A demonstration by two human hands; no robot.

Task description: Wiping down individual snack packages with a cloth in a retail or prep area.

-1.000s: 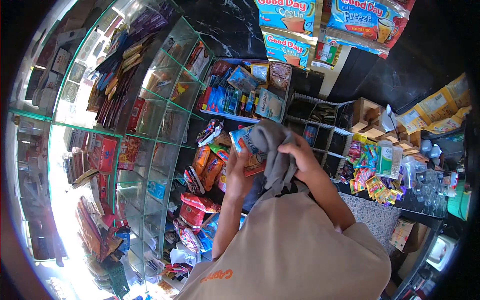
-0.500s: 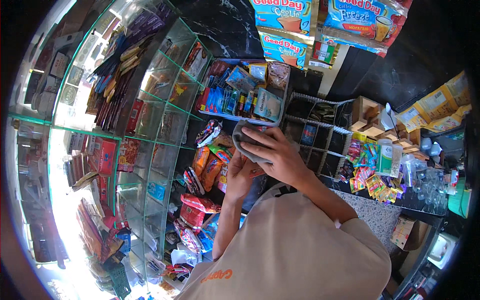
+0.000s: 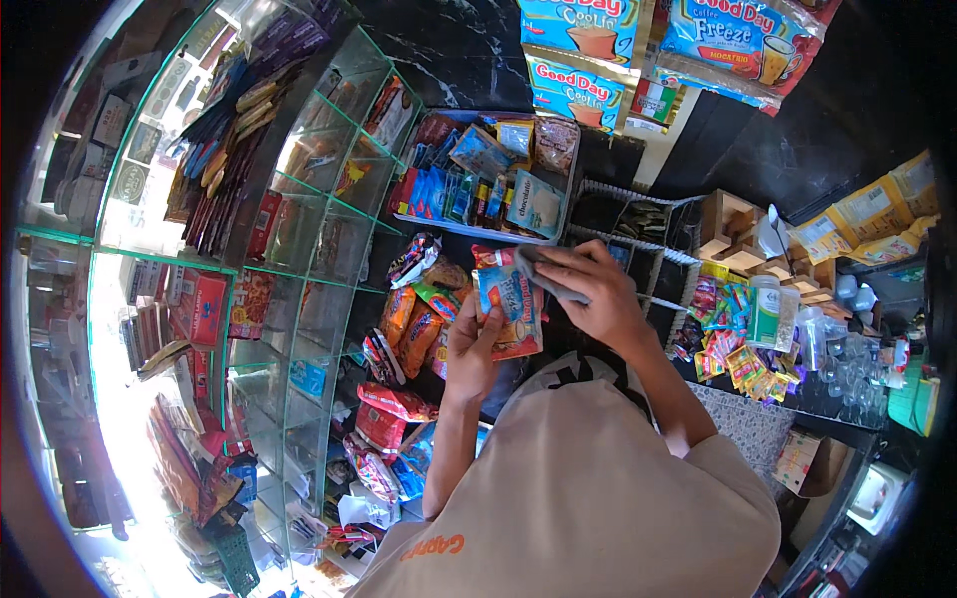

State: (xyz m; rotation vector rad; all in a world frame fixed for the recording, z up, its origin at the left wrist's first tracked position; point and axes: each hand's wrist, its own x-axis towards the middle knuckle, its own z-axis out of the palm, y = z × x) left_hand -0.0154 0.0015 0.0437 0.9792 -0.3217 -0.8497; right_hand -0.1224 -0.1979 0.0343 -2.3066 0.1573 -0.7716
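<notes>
My left hand [image 3: 471, 349] grips a red and light-blue drink-mix packet [image 3: 510, 317] by its lower left side, thumb across the front. A grey cloth [image 3: 551, 278] is held in my right hand [image 3: 601, 294], pressed against the packet's upper right edge. Just beyond my hands stands a pale-rimmed tray [image 3: 478, 231] filled with assorted sachets [image 3: 482, 151]. Orange snack packets [image 3: 417, 339] and other bags lie in a heap to the left of my left hand.
Glass shelves [image 3: 299, 289] with boxes and packets line the left. A compartmented basket [image 3: 670, 254], wooden rack [image 3: 733, 234], plastic jar [image 3: 768, 311] and small coloured sachets [image 3: 748, 371] are at the right. Large blue packets [image 3: 718, 45] hang at the top.
The packet, mostly hidden behind the cloth and my hands before, now shows its front. My right hand has moved right with the cloth, to the packet's edge.
</notes>
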